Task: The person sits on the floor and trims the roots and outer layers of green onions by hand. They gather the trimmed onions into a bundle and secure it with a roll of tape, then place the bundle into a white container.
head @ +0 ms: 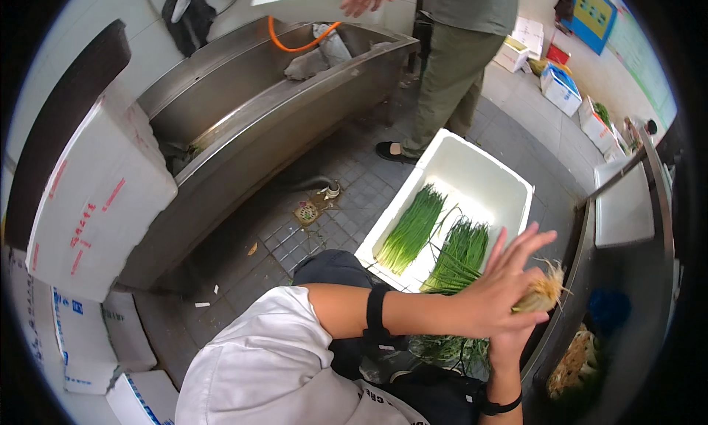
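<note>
My left hand (500,298) reaches across to the right, its thumb and a curled finger around the root end of a bunch of thin green stalks (545,292), like chives or young scallions; its other fingers are spread. Pale, stringy roots point right. Behind and below it, my right hand (511,342) is mostly hidden, so its grip cannot be told. Two more green bunches lie in a white foam box (475,154): one on the left (412,231), the other (462,248) partly behind my left hand. Loose greens (451,350) show below my forearm.
A steel trough sink (265,110) with an orange hose (296,49) runs along the left. A person (453,82) stands beyond the foam box. White cartons (99,204) stack at left. A metal rack (583,226) borders the right, with more root vegetables (572,358) low down.
</note>
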Motion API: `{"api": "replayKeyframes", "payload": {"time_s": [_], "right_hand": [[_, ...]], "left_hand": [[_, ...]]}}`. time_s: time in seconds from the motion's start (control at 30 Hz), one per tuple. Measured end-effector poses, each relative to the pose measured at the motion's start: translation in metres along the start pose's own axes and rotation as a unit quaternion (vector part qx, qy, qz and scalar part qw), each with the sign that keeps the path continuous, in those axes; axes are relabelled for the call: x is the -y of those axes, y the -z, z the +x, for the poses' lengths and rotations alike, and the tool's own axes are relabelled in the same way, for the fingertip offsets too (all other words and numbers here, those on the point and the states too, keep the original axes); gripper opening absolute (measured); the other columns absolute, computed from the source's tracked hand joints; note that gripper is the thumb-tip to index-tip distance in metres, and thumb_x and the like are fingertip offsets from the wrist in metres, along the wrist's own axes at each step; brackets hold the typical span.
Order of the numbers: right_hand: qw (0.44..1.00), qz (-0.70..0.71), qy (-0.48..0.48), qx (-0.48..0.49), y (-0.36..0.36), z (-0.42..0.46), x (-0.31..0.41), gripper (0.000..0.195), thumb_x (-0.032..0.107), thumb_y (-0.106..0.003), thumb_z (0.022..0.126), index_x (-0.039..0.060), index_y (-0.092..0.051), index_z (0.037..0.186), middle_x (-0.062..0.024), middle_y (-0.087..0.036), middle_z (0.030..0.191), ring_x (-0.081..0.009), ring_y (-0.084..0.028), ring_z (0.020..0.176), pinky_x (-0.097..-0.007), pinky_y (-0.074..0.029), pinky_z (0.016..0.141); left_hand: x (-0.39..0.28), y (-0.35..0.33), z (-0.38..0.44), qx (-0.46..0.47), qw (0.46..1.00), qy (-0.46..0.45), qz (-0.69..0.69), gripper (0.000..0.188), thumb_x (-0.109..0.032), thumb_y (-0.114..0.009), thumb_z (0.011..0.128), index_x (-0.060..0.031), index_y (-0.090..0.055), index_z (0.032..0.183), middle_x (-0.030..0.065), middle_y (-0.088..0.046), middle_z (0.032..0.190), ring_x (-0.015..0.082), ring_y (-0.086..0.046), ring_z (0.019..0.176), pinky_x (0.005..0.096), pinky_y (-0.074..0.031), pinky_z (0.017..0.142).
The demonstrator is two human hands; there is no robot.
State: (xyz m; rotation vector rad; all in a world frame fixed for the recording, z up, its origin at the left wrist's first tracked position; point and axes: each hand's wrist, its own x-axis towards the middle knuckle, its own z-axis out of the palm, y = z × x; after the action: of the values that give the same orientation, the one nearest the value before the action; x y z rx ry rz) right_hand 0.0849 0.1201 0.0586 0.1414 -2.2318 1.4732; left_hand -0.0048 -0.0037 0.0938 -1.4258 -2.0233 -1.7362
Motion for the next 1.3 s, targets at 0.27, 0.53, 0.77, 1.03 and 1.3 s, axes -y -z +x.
{"api": "replayKeyframes", "payload": {"time_s": [0.27, 0.53, 0.77, 1.03, 1.3], "right_hand": [[0.990, 0.079, -0.103, 0.048, 0.014, 0.008, 0.002, 0.073, 0.006, -0.069, 0.094, -0.0010, -0.029, 0.156, -0.0145, -0.047, 0.148, -0.0252, -0.050, 0.134, -0.0371, -0.041, 0.113], [0.995, 0.019, -0.088, 0.035, 0.012, 0.005, -0.005, 0.073, 0.007, -0.070, 0.095, -0.0008, -0.031, 0.156, -0.0130, -0.044, 0.151, -0.0232, -0.048, 0.136, -0.0367, -0.040, 0.114], [0.954, -0.003, -0.233, 0.190, 0.035, 0.028, 0.035, 0.102, 0.023, -0.082, 0.087, 0.0010, -0.019, 0.164, -0.0166, -0.040, 0.156, -0.0268, -0.045, 0.141, -0.0404, -0.037, 0.117], [0.811, 0.573, -0.101, 0.055, 0.236, 0.049, -0.021, 0.074, 0.043, -0.051, 0.109, 0.0085, -0.019, 0.166, -0.0232, -0.050, 0.153, -0.0349, -0.052, 0.141, -0.0513, -0.043, 0.117], [0.928, -0.066, -0.350, -0.112, 0.244, 0.026, 0.015, 0.031, 0.035, -0.067, 0.101, 0.0041, -0.071, 0.106, -0.0008, -0.062, 0.078, -0.0122, -0.058, 0.069, -0.0266, -0.046, 0.063]], "left_hand": [[-0.010, 0.013, 0.010, -0.030, 0.985, 0.084, -0.150, 0.054, -0.050, -0.067, 0.097, 0.0011, -0.062, 0.111, 0.0263, -0.047, 0.146, 0.0429, -0.032, 0.150, 0.0549, -0.014, 0.126], [0.008, 0.014, 0.001, 0.082, 0.913, 0.185, -0.353, 0.035, -0.029, -0.073, 0.095, 0.0019, -0.067, 0.109, 0.0146, -0.073, 0.097, 0.0235, -0.071, 0.092, 0.0366, -0.056, 0.085], [0.041, 0.009, 0.005, -0.030, 0.895, 0.218, -0.388, 0.031, -0.022, -0.064, 0.101, 0.0028, -0.071, 0.119, 0.0134, -0.073, 0.107, 0.0184, -0.069, 0.104, 0.0343, -0.055, 0.093], [0.057, 0.018, 0.007, -0.105, 0.837, 0.167, -0.510, 0.026, -0.022, -0.058, 0.105, 0.0005, -0.065, 0.096, 0.0092, -0.070, 0.081, 0.0222, -0.073, 0.088, 0.0378, -0.058, 0.087], [0.057, 0.017, 0.005, -0.118, 0.833, 0.174, -0.511, 0.025, -0.023, -0.059, 0.104, -0.0026, -0.059, 0.090, 0.0077, -0.066, 0.071, 0.0205, -0.071, 0.072, 0.0374, -0.060, 0.074]]}}
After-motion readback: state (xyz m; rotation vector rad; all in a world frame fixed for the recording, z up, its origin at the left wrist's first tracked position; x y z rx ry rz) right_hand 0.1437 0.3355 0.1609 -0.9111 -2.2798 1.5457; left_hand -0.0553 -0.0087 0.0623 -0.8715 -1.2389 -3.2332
